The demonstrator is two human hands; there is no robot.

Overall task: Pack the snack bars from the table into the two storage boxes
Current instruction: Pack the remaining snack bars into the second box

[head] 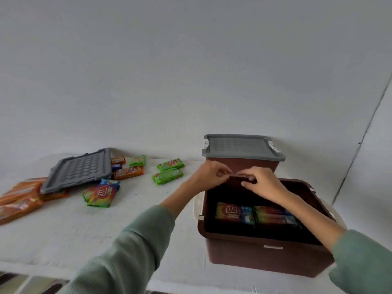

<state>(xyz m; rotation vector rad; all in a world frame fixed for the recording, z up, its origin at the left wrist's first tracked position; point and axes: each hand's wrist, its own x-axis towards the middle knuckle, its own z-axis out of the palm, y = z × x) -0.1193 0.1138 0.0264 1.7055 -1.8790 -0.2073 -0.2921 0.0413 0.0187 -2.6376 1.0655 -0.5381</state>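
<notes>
From the head camera, both hands meet at the far rim of the open brown box [244, 237], a smooth, straight-walled plastic tub with rounded corners and pale side handles. The left hand [209, 174] pinches that rim with curled fingers and thumb. The right hand [263, 183], just beside it, has its fingers curled over the same edge. Both sleeves are soft, ribbed green knit.

Inside the tub, 2 packed bars [234, 212] lie flat side by side on the bottom in glossy, multicoloured wrappers.

Just behind it stands the closed brown box [241, 163], capped by a grey lid [241, 147] with a dimpled panel and white clips at its ends.

On the white table [127, 225], well to the left, a loose grey lid [78, 169] with a grid-patterned face rests tilted on some wrappers. Around it lie flat rectangular packets:
- 3 green bars [167, 176]
- orange bars [129, 172]
- a rainbow-striped bar [104, 193] on top of another packet
- larger orange packs [19, 196] at the table's left edge
</notes>
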